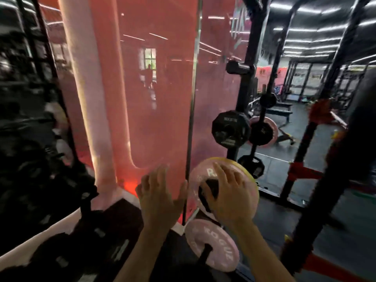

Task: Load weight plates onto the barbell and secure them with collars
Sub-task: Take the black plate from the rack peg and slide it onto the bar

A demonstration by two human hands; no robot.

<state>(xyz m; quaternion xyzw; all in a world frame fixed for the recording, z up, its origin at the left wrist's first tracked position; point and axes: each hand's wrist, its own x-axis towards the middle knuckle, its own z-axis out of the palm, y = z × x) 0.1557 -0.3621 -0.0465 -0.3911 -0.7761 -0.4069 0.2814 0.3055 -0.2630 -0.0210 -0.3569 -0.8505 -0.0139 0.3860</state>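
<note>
A pink weight plate [205, 174] with a yellow rim hangs on a black storage peg low on the rack. My right hand [227, 192] lies spread on its face, fingers around the dark hub. My left hand [158, 194] hovers just left of the plate, fingers spread and holding nothing. A second pink plate [215, 247] sits on a lower peg beneath it. The picture is blurred by motion. Neither a barbell sleeve near my hands nor a collar is in view.
A red mirrored wall [142, 98] with a metal seam stands straight ahead. Black plates [231, 129] hang on the rack upright [246, 78] to the right. A red-and-black rack post [305, 159] and a bench [278, 112] lie further right on dark floor.
</note>
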